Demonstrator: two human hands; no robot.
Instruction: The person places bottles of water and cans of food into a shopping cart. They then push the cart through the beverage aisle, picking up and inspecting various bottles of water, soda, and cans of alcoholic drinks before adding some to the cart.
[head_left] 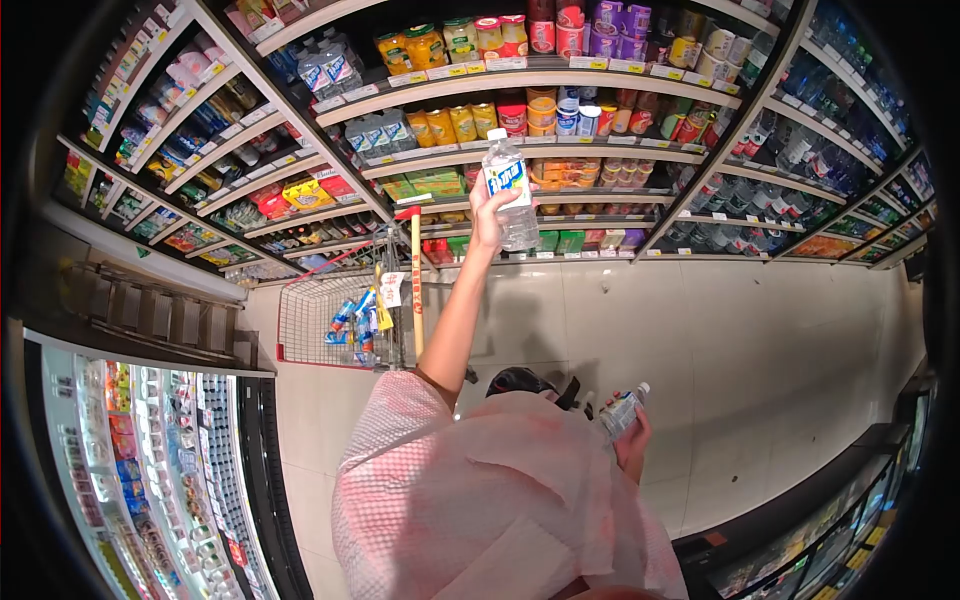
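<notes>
Raised in front of the shelves, my left hand [487, 215] is wrapped round a clear plastic bottle [517, 220] with a white cap and a blue, white and green label. The bottle is nearly upright. Low at my right side, my right hand [632, 440] grips a second clear bottle [622, 410] with a white cap, tilted to the right. Part of that bottle and some of the fingers are hidden. Both bottles are apart from the shelf goods behind them.
A wire shopping cart [300, 318] with a yellow handle [417, 290] stands left of my left forearm, holding several blue packages. Stocked shelves [560, 77] curve across the front. A lit display case [140, 470] is at lower left, another dark case [800, 530] at lower right.
</notes>
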